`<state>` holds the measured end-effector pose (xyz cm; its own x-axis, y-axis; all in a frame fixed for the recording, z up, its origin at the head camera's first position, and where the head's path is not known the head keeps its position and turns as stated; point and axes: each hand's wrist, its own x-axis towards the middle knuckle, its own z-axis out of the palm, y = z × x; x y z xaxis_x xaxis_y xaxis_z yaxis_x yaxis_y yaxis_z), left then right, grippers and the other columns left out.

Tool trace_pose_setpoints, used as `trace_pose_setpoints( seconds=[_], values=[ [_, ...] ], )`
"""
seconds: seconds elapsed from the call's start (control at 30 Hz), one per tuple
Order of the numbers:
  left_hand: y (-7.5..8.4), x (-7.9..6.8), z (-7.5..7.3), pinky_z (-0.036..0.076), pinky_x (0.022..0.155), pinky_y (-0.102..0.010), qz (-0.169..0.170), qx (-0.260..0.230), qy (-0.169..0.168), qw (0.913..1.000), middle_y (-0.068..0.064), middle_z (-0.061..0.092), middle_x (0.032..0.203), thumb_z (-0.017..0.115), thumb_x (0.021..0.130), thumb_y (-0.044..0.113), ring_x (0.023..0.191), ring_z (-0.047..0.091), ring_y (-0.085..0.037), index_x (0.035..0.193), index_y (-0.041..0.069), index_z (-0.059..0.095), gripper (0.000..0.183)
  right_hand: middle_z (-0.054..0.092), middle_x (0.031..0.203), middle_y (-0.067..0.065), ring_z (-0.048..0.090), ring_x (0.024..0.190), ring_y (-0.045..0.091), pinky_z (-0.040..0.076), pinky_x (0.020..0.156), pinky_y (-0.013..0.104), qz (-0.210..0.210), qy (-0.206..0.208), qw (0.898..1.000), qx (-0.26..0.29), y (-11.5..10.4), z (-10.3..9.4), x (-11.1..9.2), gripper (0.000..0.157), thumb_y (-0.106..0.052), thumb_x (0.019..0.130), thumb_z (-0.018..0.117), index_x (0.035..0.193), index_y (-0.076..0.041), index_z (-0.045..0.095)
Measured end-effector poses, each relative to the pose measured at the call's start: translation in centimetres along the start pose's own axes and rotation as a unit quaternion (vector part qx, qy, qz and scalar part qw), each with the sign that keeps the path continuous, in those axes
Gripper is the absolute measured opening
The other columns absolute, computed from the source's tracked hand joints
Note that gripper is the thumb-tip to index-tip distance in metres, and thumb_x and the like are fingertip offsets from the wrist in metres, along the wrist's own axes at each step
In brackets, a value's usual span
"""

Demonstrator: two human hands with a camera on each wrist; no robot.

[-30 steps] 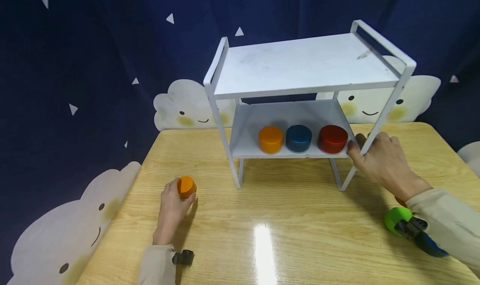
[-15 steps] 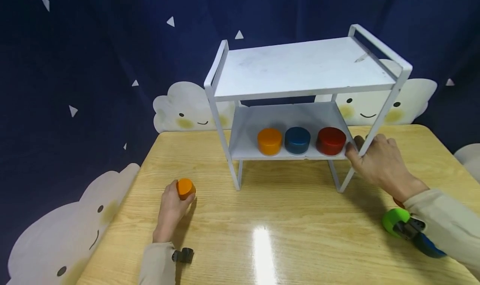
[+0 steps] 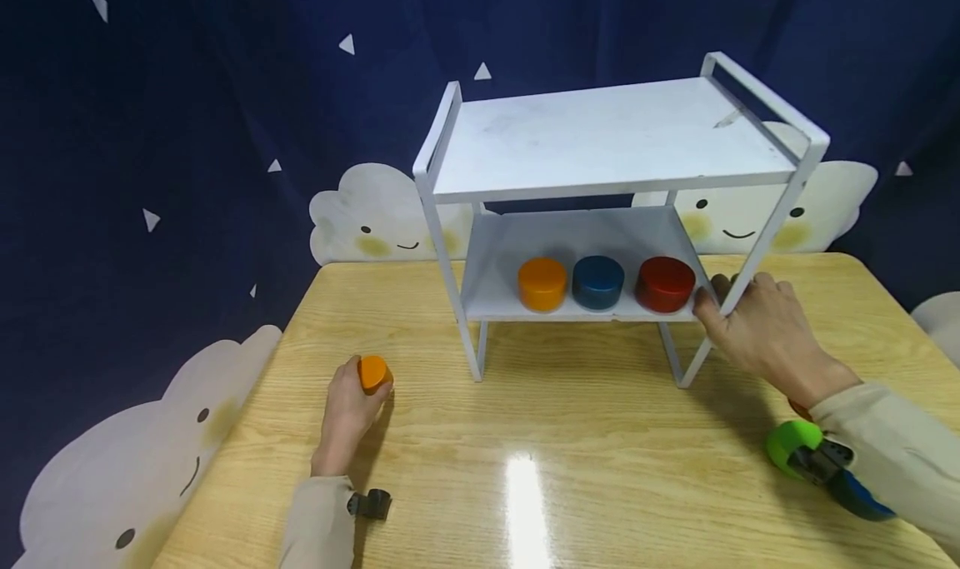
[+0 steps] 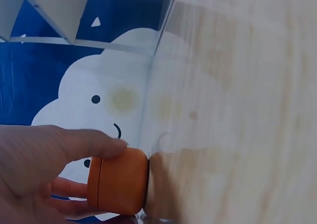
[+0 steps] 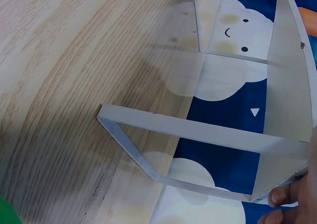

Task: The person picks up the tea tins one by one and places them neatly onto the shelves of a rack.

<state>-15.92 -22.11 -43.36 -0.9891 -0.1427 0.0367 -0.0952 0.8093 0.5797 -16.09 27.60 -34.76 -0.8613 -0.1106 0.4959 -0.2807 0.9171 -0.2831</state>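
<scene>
My left hand [image 3: 351,406] grips a small orange round jar [image 3: 374,374] at the left of the table; in the left wrist view the jar [image 4: 121,180] stands on the tabletop between thumb and fingers, and a seam runs round it. At the right, my right hand [image 3: 761,327] holds the white two-tier rack [image 3: 611,136] by the right end of its lower shelf, beside the front leg. On that lower shelf sit an orange jar [image 3: 542,285], a blue jar [image 3: 597,282] and a red jar [image 3: 665,284], in a row near the front edge.
Partly under my right forearm lie a green round object [image 3: 787,444], a blue object [image 3: 858,498] and a reddish one, mostly hidden. A dark blue curtain [image 3: 225,69] with clouds and triangles borders the wooden table [image 3: 600,436] behind and at the left.
The head view shifts slightly. Both hands keep their holds, and the jars and rack stay where they were.
</scene>
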Motion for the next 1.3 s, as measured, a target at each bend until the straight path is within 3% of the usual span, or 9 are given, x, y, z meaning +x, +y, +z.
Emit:
trace_pose_setpoints(
  seconds=[0.27,0.57,0.9,1.3],
  values=[
    [0.1,-0.1,0.2,0.048,0.088,-0.052,0.018,-0.01,0.015,0.9997,-0.034,0.053,0.119,0.073,0.083,0.013,0.106,0.055,-0.044,0.131,-0.015,0.044,0.062,0.037,0.049,0.0,0.035,0.048,0.022,0.023,0.046,0.035,0.004,-0.011,1.0,-0.008,0.0,0.1,0.0,0.034,-0.031,0.094,0.041,0.064,-0.015,0.042],
    [1.3,-0.6,0.4,0.051,0.081,-0.049,0.054,-0.022,0.027,0.9979,-0.029,0.06,0.111,0.077,0.079,0.015,0.097,0.059,-0.039,0.123,-0.012,0.053,0.057,0.036,0.049,0.0,0.034,0.047,0.021,0.022,0.045,0.035,0.012,-0.012,1.0,0.004,0.0,0.0,0.1,0.033,-0.031,0.093,0.042,0.065,-0.014,0.042],
    [4.6,-1.9,0.2,0.052,0.082,-0.046,0.122,-0.038,0.038,0.9911,-0.026,0.062,0.11,0.08,0.077,0.015,0.096,0.061,-0.036,0.121,-0.012,0.055,0.058,0.035,0.048,0.0,0.033,0.044,0.02,0.023,0.043,0.034,0.023,-0.011,0.999,0.019,0.0,-0.1,0.0,0.035,-0.031,0.094,0.041,0.063,-0.013,0.042],
    [8.6,-3.8,-0.2,0.053,0.083,-0.042,0.222,-0.023,0.053,0.9734,-0.024,0.063,0.111,0.083,0.073,0.015,0.096,0.063,-0.033,0.12,-0.011,0.058,0.06,0.034,0.048,0.0,0.033,0.045,0.02,0.022,0.044,0.035,0.025,-0.007,1.0,0.015,0.0,0.2,0.0,0.035,-0.03,0.094,0.041,0.063,-0.013,0.041]
  ],
)
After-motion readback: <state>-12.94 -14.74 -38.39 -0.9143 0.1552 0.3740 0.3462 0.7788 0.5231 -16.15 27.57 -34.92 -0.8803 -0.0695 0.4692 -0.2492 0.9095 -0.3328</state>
